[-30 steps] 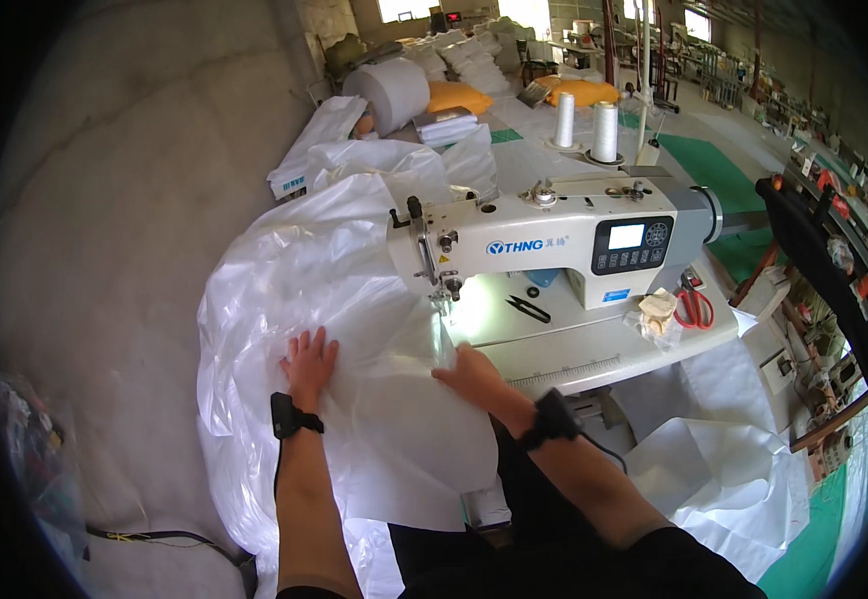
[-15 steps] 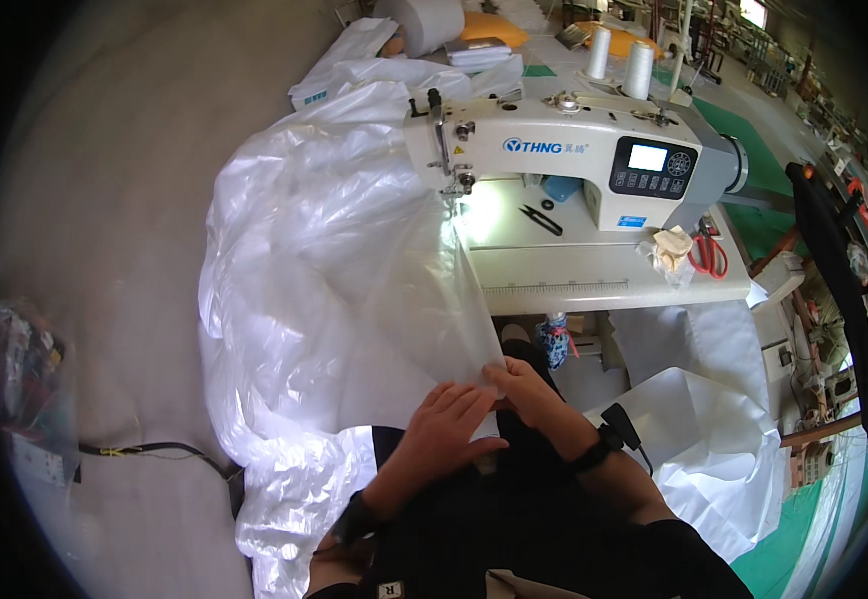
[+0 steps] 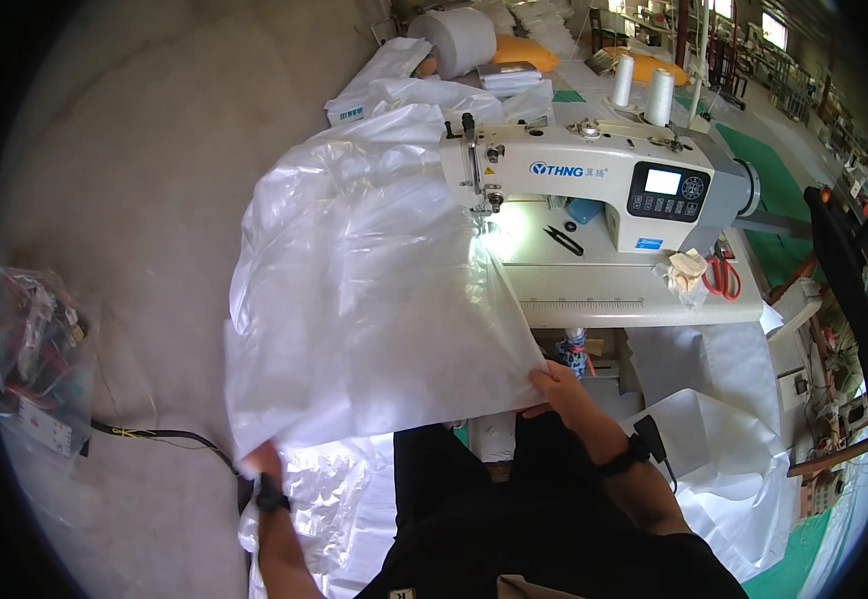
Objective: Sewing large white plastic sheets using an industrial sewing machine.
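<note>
A large, translucent white plastic sheet point(image 3: 384, 319) spreads in front of me and over the left of the sewing machine point(image 3: 594, 160). Its right edge runs from beneath the lit presser foot point(image 3: 484, 211) down to my right hand point(image 3: 560, 389), which pinches the near right corner. At the near left corner, my left hand point(image 3: 264, 461) grips the sheet; its fingers are partly hidden and slightly blurred. Between both hands the near edge is stretched fairly straight above my lap.
Black thread snips point(image 3: 563, 241) and red-handled scissors point(image 3: 722, 275) lie on the machine bed point(image 3: 594, 285). Thread cones point(image 3: 660, 98) stand behind. More white sheeting point(image 3: 719, 449) hangs at the right. A black cable point(image 3: 169, 433) and a clear bag point(image 3: 42, 349) of items are at the left.
My left hand has moved far left from beside the right one, drawing the near edge out wide and smoothing the bunched sheet. The right hand keeps its corner. The view has shifted slightly.
</note>
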Tool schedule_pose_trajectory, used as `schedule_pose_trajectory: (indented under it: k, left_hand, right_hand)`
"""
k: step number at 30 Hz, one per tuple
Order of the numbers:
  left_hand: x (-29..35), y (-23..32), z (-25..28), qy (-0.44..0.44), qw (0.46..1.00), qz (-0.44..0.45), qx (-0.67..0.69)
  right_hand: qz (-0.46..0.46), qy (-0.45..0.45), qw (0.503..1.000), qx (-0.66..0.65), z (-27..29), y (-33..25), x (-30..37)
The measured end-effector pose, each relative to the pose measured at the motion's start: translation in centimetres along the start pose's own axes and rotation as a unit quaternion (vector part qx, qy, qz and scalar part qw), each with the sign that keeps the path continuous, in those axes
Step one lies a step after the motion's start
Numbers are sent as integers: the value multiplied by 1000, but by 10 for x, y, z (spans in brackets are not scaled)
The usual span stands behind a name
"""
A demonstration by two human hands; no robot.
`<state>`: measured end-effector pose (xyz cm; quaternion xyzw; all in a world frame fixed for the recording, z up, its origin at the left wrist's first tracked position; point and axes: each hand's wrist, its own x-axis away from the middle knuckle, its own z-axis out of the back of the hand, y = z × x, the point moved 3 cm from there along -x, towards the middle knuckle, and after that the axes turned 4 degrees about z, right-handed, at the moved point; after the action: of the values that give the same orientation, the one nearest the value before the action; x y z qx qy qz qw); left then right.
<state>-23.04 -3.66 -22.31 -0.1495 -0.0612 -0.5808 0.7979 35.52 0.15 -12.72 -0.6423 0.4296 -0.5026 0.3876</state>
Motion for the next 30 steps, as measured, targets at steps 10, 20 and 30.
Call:
schedule_pose_trajectory:
  k: [10,20,30]
  left_hand:
    - [71,-5,133,-9,996,-30,-78]
    - [95,323,197,442,833,-278,182]
    - [118,371,213,292,816,-402,296]
  right_hand:
    - [14,-40,999,3,-32,40,-22]
    - [49,-67,996,-21,-55,41,-14]
    - [243,72,941,225,-38,14,-15]
